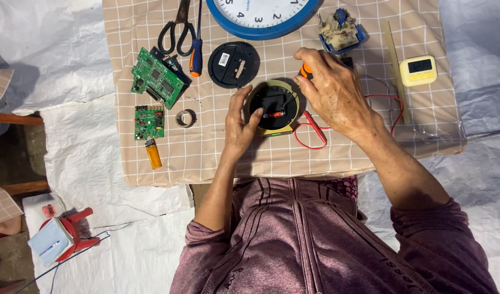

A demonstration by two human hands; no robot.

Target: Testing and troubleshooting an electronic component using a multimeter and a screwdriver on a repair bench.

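A small round clock (274, 107) lies face down on the checked cloth (217, 152), its black back open with a red-ended battery inside. My left hand (240, 124) grips its left rim, thumb on the black back. My right hand (332, 90) is above the clock's right edge, fingers closed on an orange-handled tool (306, 69) whose tip I cannot see. A red probe and its red lead (314, 126) lie under my right wrist.
A round black cover (233, 65) lies left of the clock. Further left are scissors (177, 30), an orange screwdriver (196, 54), two green circuit boards (158, 78), a tape roll (185, 118) and a lighter (153, 154). A blue wall clock (261, 16) and yellow timer (418, 70) lie behind.
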